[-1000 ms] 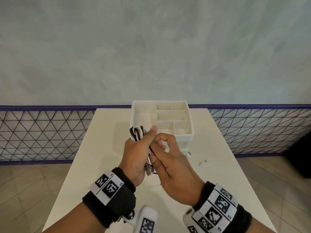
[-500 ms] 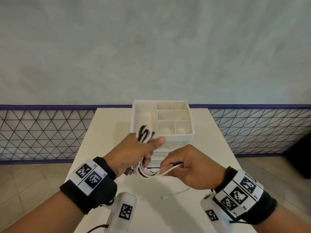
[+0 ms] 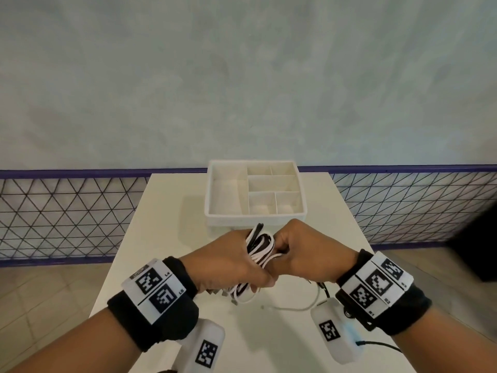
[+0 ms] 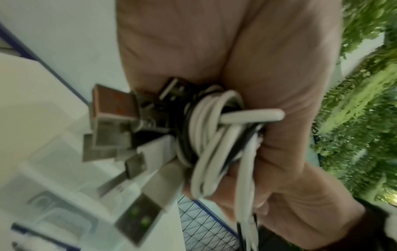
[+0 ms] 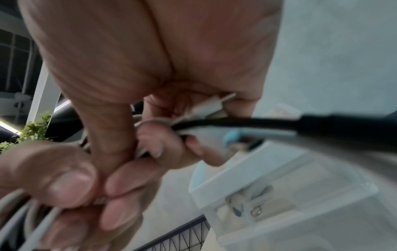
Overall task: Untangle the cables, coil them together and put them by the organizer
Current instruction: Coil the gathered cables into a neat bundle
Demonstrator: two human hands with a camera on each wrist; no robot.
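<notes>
Both hands are raised over the counter [image 3: 166, 211], just in front of the organizer [image 3: 255, 219] and meeting at the cables [image 3: 260, 244].

Left hand [image 3: 228, 261]: fingers curled tight round the coiled bundle of white and black cables. The loops stick up between the two hands. In the left wrist view the coil [image 4: 211, 135] sits in the palm with several plugs [image 4: 120, 122] fanning out from it. That view is blurry.

Right hand [image 3: 309, 254]: fingers curled, pinching the strands at the right side of the bundle, knuckles touching the left hand. The right wrist view shows the fingers [image 5: 150, 146] closed on a white and a black strand [image 5: 236, 123]. Also blurred.

One loose white tail [image 3: 298, 308] hangs down from the hands and curves across the counter near the right wrist. Its end lies on the surface.

The organizer is a white divided box at the far edge of the counter. It isn't touching the cables.
</notes>
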